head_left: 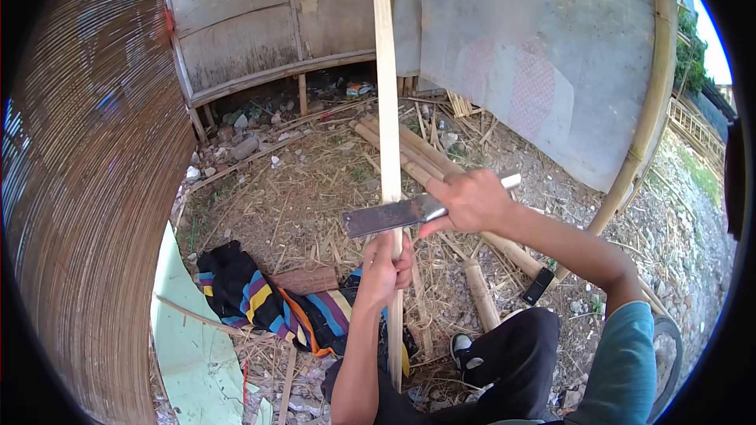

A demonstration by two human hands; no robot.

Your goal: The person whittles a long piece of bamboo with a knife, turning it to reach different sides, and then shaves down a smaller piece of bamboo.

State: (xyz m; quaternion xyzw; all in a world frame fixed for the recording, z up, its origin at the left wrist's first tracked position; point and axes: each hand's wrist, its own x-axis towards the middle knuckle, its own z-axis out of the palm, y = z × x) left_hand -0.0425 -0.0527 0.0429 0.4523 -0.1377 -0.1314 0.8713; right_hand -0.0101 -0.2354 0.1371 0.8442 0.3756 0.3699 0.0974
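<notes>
A long pale bamboo strip (386,102) stands nearly upright in front of me. My left hand (383,271) is closed round it below the middle. My right hand (471,201) is wrapped round the metal handle of a large blade (383,219), whose end sticks out past the hand. The dark, broad blade lies across the strip just above my left hand, pointing left. Whether its edge cuts into the strip cannot be made out. The strip's lower end runs down beside my dark-trousered leg (516,354).
Bamboo poles (429,161) lie on the littered ground beyond my hands. A striped cloth (264,299) and a wood block (305,280) lie at lower left, near a pale green sheet (193,342). A black phone-like object (539,286) rests at right. A woven wall (87,189) stands left.
</notes>
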